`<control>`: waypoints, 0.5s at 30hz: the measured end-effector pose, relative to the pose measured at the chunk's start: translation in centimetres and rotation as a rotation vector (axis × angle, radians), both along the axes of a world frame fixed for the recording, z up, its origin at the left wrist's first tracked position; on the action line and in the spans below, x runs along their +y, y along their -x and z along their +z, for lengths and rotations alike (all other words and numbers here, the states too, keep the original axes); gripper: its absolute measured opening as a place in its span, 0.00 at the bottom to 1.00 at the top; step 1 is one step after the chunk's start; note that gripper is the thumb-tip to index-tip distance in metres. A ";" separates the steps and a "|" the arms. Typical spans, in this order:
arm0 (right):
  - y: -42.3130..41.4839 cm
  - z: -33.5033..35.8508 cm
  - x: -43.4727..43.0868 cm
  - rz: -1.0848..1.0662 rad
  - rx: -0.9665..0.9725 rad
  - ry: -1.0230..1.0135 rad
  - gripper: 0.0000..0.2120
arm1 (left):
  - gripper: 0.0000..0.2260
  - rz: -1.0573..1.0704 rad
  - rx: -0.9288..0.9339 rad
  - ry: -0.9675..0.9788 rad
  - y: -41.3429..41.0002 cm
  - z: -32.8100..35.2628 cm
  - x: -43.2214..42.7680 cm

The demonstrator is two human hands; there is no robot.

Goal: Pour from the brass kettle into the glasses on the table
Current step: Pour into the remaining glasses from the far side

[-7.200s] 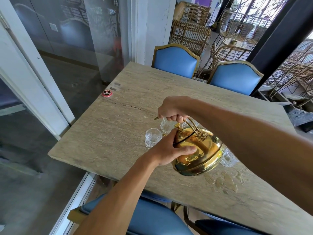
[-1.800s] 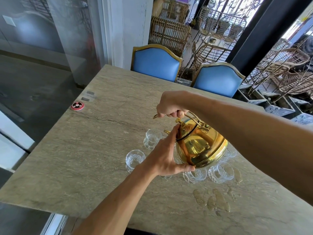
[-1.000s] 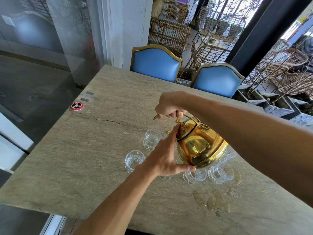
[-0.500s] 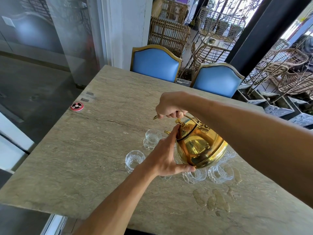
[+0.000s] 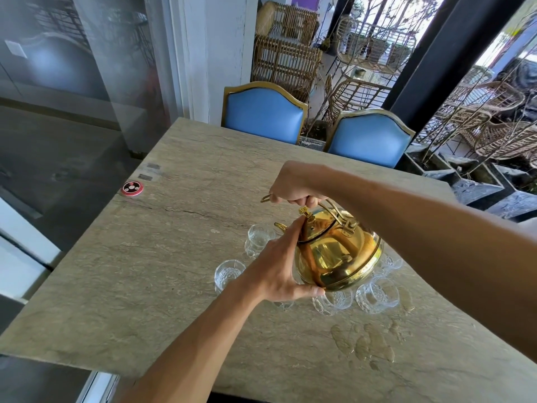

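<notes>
The shiny brass kettle (image 5: pixel 337 254) hangs tilted to the left above the stone table (image 5: pixel 162 280). My right hand (image 5: pixel 293 189) grips its handle from above. My left hand (image 5: pixel 279 271) presses against the kettle's lid and left side, thumb under the belly. The spout points down toward a cut-glass tumbler (image 5: pixel 257 238) at the far left of the group. Another glass (image 5: pixel 228 273) stands nearer and to the left. Two more glasses (image 5: pixel 332 302) (image 5: pixel 376 298) sit below the kettle, and one (image 5: pixel 389 263) peeks out behind it.
Wet spill patches (image 5: pixel 366 344) lie on the table near the right front. A small red round disc (image 5: pixel 132 188) sits near the left edge. Two blue chairs (image 5: pixel 263 113) (image 5: pixel 367 138) stand at the far side. A glass wall runs along the left.
Since seven seconds ago the kettle has moved away from me over the far glasses and the view has shifted. In the last second hands and kettle have barely moved.
</notes>
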State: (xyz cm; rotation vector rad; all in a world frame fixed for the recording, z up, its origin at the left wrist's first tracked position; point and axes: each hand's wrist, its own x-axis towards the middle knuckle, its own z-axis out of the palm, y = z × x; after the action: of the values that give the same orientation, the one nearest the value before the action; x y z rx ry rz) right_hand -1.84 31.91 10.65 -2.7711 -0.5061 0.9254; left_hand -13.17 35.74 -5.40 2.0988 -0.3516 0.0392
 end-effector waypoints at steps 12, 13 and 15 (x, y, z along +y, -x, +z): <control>1.8 1.5 -5.7 -0.092 -0.073 -0.348 0.18 | 0.54 0.034 0.070 0.022 -0.4 2.6 -1.1; 2.0 1.6 -6.4 -0.124 -0.081 -0.388 0.18 | 0.54 0.050 0.079 0.020 -0.4 2.9 -1.3; 2.3 1.9 -7.7 -0.176 -0.094 -0.441 0.18 | 0.53 0.080 0.089 0.006 -0.5 3.4 -2.1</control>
State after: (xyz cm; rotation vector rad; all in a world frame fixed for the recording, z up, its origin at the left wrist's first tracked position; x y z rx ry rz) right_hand -4.17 24.22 12.52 -2.4157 -0.4129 0.5652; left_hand -12.71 33.68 -2.02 2.0999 -0.2141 -0.0062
